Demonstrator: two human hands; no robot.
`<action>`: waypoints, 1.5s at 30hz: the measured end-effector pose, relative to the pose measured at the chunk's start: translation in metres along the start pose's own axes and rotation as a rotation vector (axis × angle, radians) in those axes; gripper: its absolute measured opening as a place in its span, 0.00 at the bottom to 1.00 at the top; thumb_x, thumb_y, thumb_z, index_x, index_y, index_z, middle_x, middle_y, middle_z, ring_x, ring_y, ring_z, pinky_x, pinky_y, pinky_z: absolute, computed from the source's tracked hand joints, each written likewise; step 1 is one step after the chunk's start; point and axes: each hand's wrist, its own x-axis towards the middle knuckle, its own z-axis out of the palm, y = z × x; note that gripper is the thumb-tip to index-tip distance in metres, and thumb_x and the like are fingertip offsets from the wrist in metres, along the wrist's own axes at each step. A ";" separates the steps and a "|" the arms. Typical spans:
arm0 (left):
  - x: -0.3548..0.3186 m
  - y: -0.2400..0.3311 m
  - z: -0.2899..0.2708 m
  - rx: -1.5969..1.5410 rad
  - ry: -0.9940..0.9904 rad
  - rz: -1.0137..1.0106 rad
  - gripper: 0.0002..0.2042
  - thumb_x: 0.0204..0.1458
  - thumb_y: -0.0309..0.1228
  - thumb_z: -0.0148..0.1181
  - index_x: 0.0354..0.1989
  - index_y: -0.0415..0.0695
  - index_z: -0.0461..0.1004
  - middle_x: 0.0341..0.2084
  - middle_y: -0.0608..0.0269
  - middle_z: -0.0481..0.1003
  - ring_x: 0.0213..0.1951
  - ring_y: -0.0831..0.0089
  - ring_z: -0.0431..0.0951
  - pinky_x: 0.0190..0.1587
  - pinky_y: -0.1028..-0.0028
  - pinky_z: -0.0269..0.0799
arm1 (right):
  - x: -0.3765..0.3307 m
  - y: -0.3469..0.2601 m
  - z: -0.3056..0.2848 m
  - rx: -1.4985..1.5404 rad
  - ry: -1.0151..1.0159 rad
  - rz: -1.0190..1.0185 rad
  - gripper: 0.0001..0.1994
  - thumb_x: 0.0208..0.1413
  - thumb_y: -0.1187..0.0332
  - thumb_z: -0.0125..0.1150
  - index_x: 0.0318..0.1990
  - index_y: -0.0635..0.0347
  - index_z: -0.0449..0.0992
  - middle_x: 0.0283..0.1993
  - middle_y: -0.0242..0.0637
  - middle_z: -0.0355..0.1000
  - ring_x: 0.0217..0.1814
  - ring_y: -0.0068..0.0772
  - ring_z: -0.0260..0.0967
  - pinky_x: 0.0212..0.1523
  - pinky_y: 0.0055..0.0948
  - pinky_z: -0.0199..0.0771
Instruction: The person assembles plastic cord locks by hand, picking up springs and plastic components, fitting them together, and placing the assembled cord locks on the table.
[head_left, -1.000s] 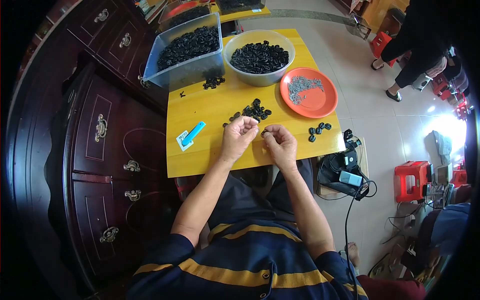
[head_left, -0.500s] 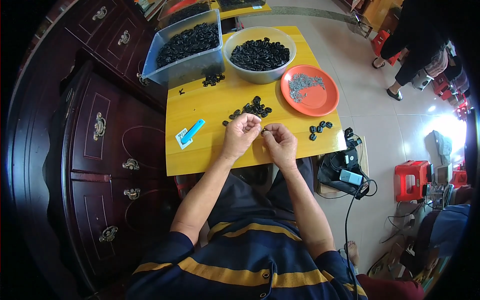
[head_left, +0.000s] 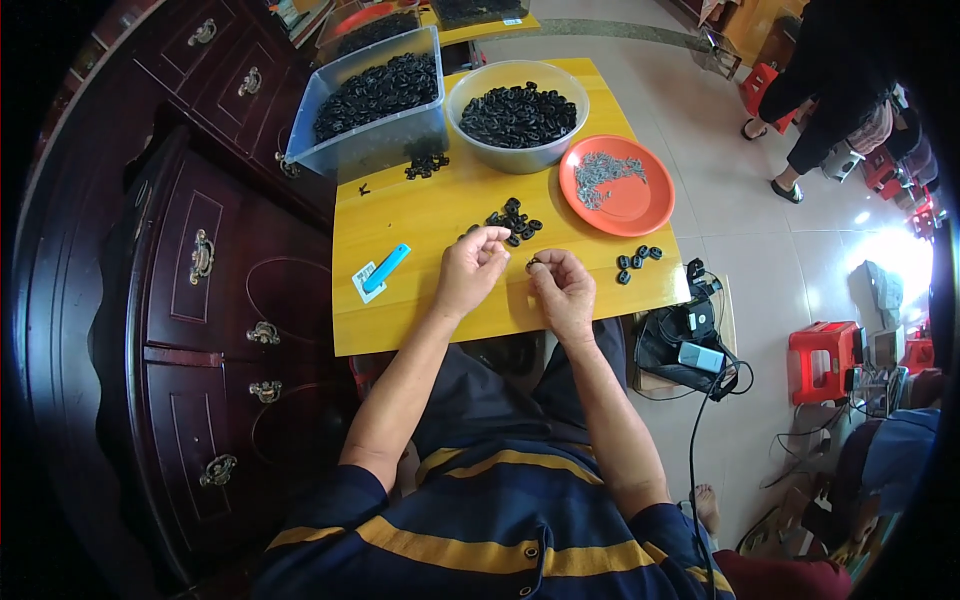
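Above the near part of the yellow table (head_left: 410, 325), my right hand (head_left: 566, 292) pinches a small black plastic piece (head_left: 532, 262) between thumb and fingertips. My left hand (head_left: 470, 272) is to its left, fingers stretched toward a loose pile of small black oval pieces (head_left: 515, 222), thumb apart from the index finger. Nothing shows in the left hand, though its palm side is partly hidden. A small group of black oval pieces (head_left: 637, 262) lies on the table to the right of my right hand.
At the back stand a clear bin (head_left: 375, 150) and a round translucent bowl (head_left: 520, 157), both full of black pieces. An orange plate (head_left: 640, 215) holds small silvery bits. A blue-handled tool (head_left: 388, 267) lies left. Cables and a black bag (head_left: 665, 345) sit beside the table's right edge.
My left hand has moved left, away from my right hand, and the gap between them is wider. The right hand keeps its pinch on the black piece.
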 end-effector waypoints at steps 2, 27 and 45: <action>0.002 0.005 -0.001 0.277 0.022 0.142 0.13 0.54 0.20 0.59 0.48 0.38 0.77 0.30 0.66 0.76 0.25 0.78 0.73 0.32 0.78 0.72 | 0.000 0.001 -0.002 0.028 0.017 0.007 0.05 0.58 0.77 0.63 0.41 0.65 0.77 0.32 0.26 0.75 0.30 0.13 0.70 0.33 0.17 0.71; 0.011 0.025 0.006 0.833 -0.102 0.234 0.06 0.50 0.28 0.63 0.33 0.41 0.73 0.33 0.53 0.78 0.36 0.52 0.79 0.38 0.58 0.76 | 0.001 -0.002 -0.004 0.025 -0.005 -0.002 0.06 0.59 0.75 0.63 0.42 0.64 0.77 0.32 0.27 0.75 0.31 0.15 0.71 0.32 0.18 0.72; -0.023 0.018 -0.003 -0.082 -0.112 0.071 0.09 0.56 0.19 0.60 0.45 0.39 0.74 0.31 0.73 0.74 0.31 0.88 0.73 0.38 0.84 0.72 | -0.001 -0.014 -0.011 0.039 -0.130 0.120 0.06 0.61 0.72 0.61 0.44 0.64 0.76 0.33 0.28 0.75 0.32 0.16 0.71 0.30 0.19 0.73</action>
